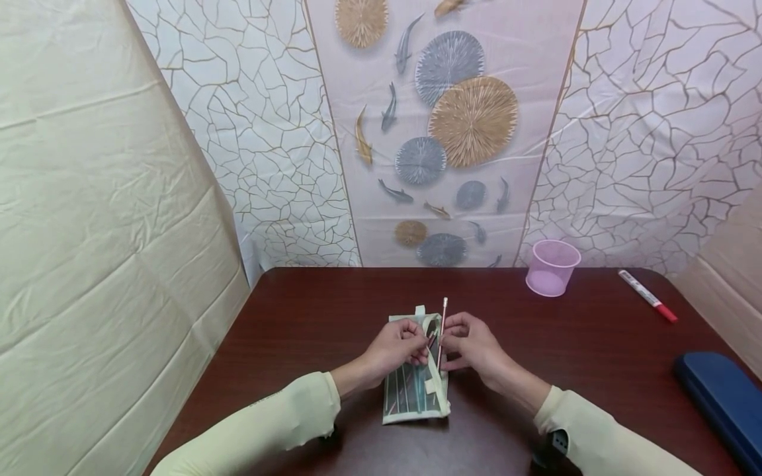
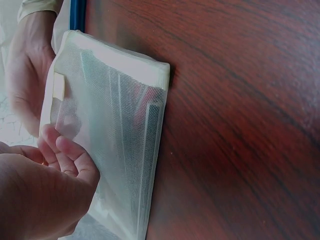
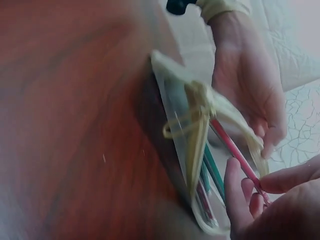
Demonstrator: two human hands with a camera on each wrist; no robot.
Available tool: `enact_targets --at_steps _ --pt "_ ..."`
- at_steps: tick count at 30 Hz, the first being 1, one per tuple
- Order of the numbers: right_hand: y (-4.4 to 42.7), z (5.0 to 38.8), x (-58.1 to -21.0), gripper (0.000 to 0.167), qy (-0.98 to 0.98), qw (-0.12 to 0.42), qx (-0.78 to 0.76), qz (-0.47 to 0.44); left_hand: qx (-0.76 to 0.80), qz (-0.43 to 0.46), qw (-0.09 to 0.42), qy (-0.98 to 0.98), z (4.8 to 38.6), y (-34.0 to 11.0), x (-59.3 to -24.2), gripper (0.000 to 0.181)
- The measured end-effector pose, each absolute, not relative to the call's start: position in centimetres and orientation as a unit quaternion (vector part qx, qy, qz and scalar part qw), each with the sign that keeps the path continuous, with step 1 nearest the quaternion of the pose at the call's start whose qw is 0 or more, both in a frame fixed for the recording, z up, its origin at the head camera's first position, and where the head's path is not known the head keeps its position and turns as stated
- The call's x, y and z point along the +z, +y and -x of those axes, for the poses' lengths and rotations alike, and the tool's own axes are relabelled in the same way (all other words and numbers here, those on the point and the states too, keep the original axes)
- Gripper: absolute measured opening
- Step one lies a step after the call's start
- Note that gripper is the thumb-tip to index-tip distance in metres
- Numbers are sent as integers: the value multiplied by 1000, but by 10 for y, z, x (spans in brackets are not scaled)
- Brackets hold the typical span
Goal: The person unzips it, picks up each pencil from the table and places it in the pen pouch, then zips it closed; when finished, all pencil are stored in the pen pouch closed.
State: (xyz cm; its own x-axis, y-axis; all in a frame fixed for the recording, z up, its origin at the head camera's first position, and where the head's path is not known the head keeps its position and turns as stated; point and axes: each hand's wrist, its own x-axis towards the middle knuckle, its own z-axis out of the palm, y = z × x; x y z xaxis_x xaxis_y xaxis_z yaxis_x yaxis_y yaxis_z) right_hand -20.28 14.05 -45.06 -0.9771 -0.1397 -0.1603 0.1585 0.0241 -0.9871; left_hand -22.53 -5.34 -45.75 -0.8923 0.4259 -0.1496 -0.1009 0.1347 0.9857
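A cream-edged mesh pencil pouch (image 1: pixel 400 396) lies on the table with its zip side gaping; sticks and pencils show through the mesh (image 2: pixel 125 115). My left hand (image 1: pixel 393 345) pinches the pouch's opening edge, fingers curled at the cream rim (image 3: pixel 235 112). My right hand (image 1: pixel 476 347) holds a slim red pencil (image 3: pixel 232 145) between thumb and fingers. In the head view the pencil's white end stands above the hand, while its lower part is at the pouch opening. A green stick (image 3: pixel 214 167) lies inside the pouch.
A pink mesh cup (image 1: pixel 552 268) stands at the back right of the dark wooden table (image 1: pixel 297 311). Near it lies a white marker with a red cap (image 1: pixel 649 296). A dark blue case (image 1: pixel 723 403) sits at the right edge. Patterned cloth hangs behind.
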Motion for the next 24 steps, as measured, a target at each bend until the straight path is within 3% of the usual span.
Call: enact_targets --at_steps 6,12,18,24 --pt "139 198 -456 40 695 155 -702 -18 648 -107 202 726 224 -52 -459 3" --pt "138 198 -459 44 698 152 -699 -36 655 -105 197 722 225 -47 -461 3" --pt "136 198 -460 60 701 136 -698 -56 651 -111 193 725 225 -44 -461 8" --pt "134 198 -465 62 703 143 -695 -46 635 -114 187 741 223 -45 -463 7"
